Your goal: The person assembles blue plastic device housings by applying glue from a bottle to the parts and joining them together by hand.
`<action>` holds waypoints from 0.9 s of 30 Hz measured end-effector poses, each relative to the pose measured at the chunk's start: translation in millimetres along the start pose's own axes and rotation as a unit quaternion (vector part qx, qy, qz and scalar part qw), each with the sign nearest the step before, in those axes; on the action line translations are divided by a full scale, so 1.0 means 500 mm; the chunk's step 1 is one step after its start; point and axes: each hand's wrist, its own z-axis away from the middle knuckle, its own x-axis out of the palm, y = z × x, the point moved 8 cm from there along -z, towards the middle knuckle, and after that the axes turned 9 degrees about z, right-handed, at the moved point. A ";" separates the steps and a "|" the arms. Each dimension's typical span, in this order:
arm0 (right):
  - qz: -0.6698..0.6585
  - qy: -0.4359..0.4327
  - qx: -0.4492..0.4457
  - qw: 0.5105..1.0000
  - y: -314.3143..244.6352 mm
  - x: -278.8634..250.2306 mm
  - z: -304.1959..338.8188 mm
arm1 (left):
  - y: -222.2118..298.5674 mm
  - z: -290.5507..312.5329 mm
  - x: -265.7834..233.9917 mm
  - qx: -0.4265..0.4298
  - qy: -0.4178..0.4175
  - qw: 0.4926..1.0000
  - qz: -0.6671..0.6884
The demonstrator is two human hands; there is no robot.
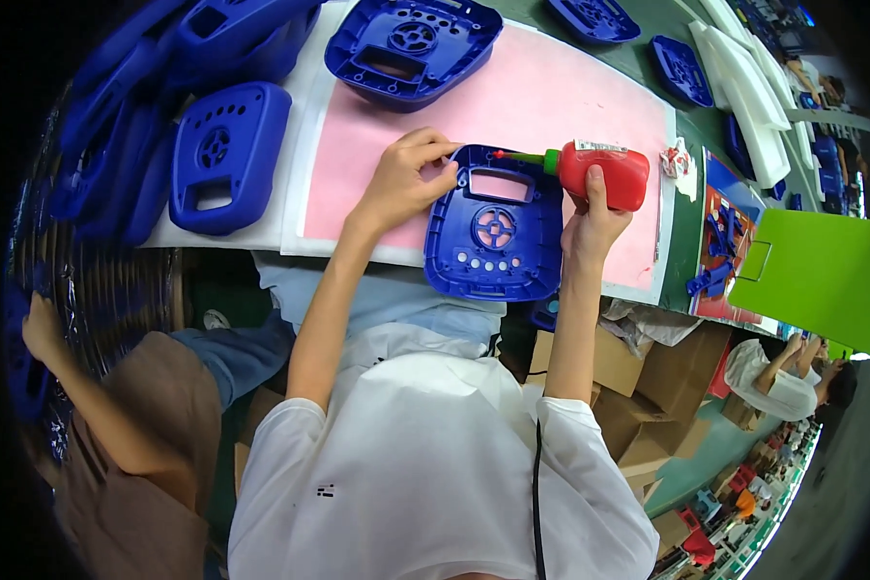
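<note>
My right hand (594, 217) is wrapped round a red squeeze bottle (617, 176) with a green collar and a long thin nozzle. The bottle lies tilted on its side, its nozzle pointing left over the top edge of a blue plastic housing (445, 232). This housing has its ribbed inner side up, showing a rectangular window, a round grille and a row of small holes. At its upper left corner, my left hand (406, 184) pinches the rim between thumb and fingers. Whether the nozzle tip touches the plastic, I cannot tell.
Another blue housing (413, 48) lies beyond on the pink sheet (561, 82). More blue housings (230, 155) are piled at the left, beside a co-worker's arm (116, 425). White foam strips (739, 101), small blue parts (717, 242) and a green panel (817, 280) are at the right.
</note>
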 end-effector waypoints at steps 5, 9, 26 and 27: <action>0.006 -0.002 -0.007 1.000 0.011 -0.003 0.000 | 0.003 -0.001 -0.001 -0.002 0.008 1.000 0.002; 0.039 -0.003 -0.051 0.998 -0.003 0.002 0.006 | 0.003 -0.002 -0.001 0.004 0.010 1.000 -0.004; 0.006 0.030 -0.111 0.993 -0.028 -0.013 0.024 | 0.005 -0.004 -0.002 -0.001 0.017 1.000 -0.007; 0.002 0.038 -0.120 0.992 -0.026 -0.033 0.017 | 0.005 -0.005 -0.001 -0.002 0.015 1.000 -0.009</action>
